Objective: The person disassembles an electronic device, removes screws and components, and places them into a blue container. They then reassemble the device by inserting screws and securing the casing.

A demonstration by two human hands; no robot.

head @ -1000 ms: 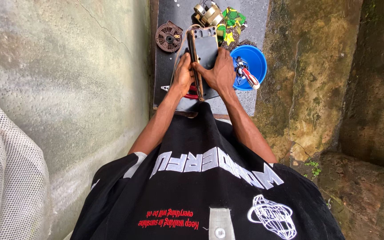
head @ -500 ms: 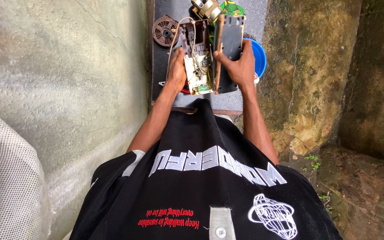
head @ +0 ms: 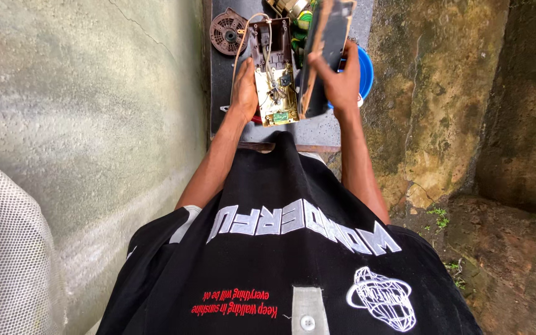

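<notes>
My left hand (head: 244, 92) holds the open half of a small device (head: 272, 71) by its left edge; its circuit board, small parts and a pale wire loop are exposed. My right hand (head: 342, 80) grips the dark back cover (head: 325, 53), tilted up on edge and swung away to the right. Both are held over a narrow grey table (head: 317, 131) in front of me.
A round dark fan-like part (head: 227, 32) lies at the table's far left. A blue bowl (head: 365, 73) sits behind my right hand, with metal and green parts (head: 296, 15) at the far end. A pale wall stands left, mossy stone right.
The closed device that both hands held together has been split open. The cover went right with my right hand, and the board half stayed in my left.
</notes>
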